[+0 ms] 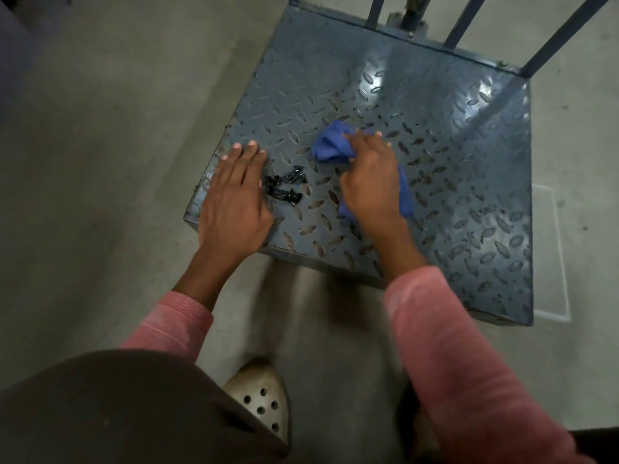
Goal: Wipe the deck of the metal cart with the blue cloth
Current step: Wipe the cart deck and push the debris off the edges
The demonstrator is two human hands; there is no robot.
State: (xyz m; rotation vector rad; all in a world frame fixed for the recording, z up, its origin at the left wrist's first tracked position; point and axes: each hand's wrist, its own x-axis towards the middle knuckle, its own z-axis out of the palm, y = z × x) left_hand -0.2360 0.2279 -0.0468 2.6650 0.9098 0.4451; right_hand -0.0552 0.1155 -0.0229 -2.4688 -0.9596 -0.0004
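Note:
The metal cart's deck (435,135) is grey-blue tread plate and fills the upper right of the head view. A crumpled blue cloth (330,145) lies on the deck near its middle-left. My right hand (368,182) lies on top of the cloth with its fingers curled into the fabric; part of the cloth sticks out beyond the fingertips and part shows beside the wrist. My left hand (234,195) rests flat on the deck's near-left corner, fingers straight and spread. A few small black bits (284,187) lie on the deck between my two hands.
Dark upright bars of the cart's handle frame (552,38) rise along the deck's far edge. Grey concrete floor (117,128) surrounds the cart. My knee in dark cloth and a beige perforated shoe (261,393) are at the bottom, just short of the deck's near edge.

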